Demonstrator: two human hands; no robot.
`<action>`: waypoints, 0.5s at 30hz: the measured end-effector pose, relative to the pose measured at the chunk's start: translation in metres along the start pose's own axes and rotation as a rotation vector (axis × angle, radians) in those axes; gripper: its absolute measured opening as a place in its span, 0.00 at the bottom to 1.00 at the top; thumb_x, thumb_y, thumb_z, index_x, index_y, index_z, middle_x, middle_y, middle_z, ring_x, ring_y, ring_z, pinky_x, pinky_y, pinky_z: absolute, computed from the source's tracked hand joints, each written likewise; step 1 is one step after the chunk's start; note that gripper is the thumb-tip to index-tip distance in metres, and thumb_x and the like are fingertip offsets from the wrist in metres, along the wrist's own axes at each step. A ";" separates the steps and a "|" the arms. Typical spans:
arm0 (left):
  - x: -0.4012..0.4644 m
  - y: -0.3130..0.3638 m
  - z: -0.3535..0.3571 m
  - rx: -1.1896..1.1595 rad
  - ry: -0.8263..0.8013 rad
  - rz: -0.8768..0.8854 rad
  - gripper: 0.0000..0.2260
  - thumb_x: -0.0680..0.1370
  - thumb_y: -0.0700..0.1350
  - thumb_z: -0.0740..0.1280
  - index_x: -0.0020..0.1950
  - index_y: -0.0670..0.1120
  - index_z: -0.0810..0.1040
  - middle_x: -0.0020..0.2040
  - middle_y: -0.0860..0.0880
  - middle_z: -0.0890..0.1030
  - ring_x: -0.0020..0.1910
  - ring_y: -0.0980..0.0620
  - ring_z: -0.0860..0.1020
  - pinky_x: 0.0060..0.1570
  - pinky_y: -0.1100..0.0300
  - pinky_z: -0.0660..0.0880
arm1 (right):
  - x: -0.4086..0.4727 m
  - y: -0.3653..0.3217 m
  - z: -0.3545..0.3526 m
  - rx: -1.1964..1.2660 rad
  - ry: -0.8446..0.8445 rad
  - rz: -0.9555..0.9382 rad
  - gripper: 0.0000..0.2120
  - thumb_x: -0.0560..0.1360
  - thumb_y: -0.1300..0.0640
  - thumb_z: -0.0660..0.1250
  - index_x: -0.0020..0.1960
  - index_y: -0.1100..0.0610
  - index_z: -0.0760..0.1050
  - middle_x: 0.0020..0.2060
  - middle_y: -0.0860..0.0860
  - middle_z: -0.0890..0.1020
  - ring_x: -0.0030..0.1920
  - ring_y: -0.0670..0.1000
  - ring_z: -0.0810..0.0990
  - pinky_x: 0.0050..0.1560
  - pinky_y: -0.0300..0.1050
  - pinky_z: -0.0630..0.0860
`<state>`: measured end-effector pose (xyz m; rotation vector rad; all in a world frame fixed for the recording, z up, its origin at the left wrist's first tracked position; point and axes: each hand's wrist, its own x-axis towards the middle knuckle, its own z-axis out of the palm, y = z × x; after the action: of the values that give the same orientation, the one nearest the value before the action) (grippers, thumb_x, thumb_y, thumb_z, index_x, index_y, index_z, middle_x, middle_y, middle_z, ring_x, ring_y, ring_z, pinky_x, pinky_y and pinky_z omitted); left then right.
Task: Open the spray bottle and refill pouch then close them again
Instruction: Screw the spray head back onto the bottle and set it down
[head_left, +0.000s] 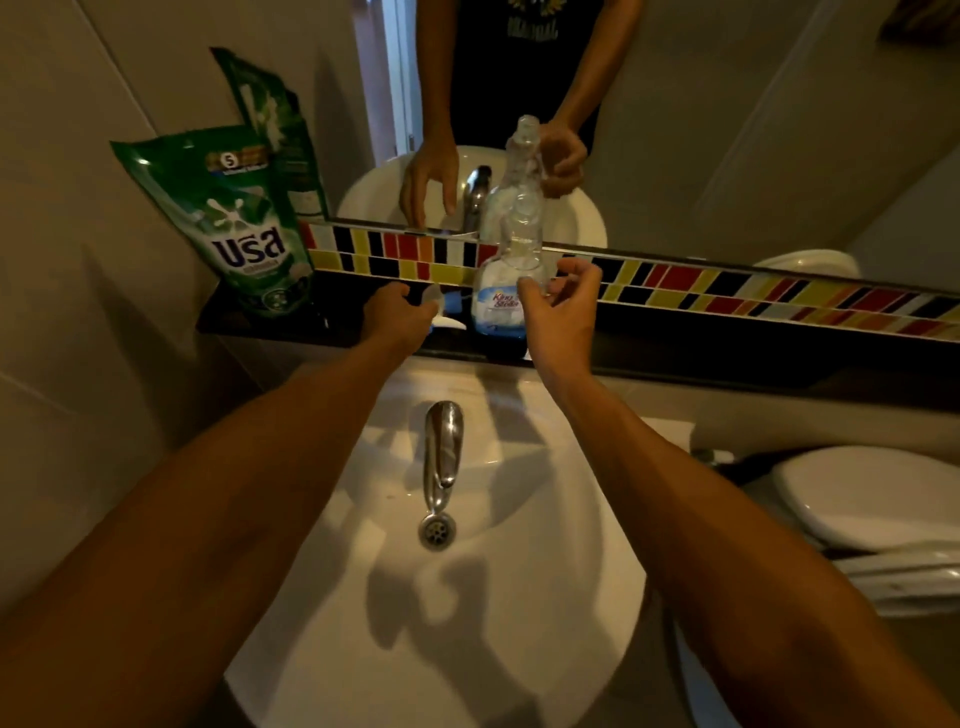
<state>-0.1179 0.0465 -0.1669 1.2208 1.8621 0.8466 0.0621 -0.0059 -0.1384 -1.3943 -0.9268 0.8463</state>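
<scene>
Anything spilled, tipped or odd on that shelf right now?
No spill visible. The bottle stands upright but headless, neck open; its spray head lies on the shelf at the left hand. The pouch leans against the wall. Right hand is at the bottle.

Refill pouch is green with white lettering, spray bottle clear with a pale blue label, tile strip a red-yellow-black-white mosaic, sink plain white.
</scene>
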 end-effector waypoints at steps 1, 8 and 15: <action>0.004 0.000 0.005 -0.003 -0.007 -0.001 0.27 0.76 0.50 0.71 0.73 0.43 0.70 0.66 0.42 0.78 0.60 0.43 0.79 0.57 0.56 0.75 | 0.008 -0.001 -0.003 -0.029 -0.031 -0.029 0.25 0.76 0.58 0.75 0.68 0.48 0.68 0.62 0.53 0.77 0.60 0.51 0.82 0.56 0.53 0.85; 0.015 -0.004 0.032 0.070 0.008 0.062 0.22 0.74 0.47 0.73 0.67 0.48 0.75 0.64 0.45 0.78 0.62 0.44 0.77 0.58 0.48 0.77 | 0.047 -0.022 -0.011 -0.257 -0.361 -0.177 0.28 0.78 0.57 0.74 0.75 0.51 0.69 0.72 0.50 0.76 0.68 0.43 0.73 0.66 0.43 0.75; 0.016 -0.006 0.040 -0.021 0.092 0.051 0.16 0.76 0.45 0.71 0.64 0.48 0.76 0.59 0.45 0.80 0.57 0.44 0.80 0.55 0.46 0.80 | 0.059 -0.026 -0.020 -0.264 -0.475 -0.163 0.19 0.78 0.57 0.74 0.66 0.52 0.73 0.60 0.46 0.82 0.61 0.43 0.81 0.65 0.55 0.80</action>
<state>-0.0909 0.0649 -0.1953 1.2401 1.8968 0.9621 0.1036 0.0393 -0.1098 -1.3377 -1.5415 0.9758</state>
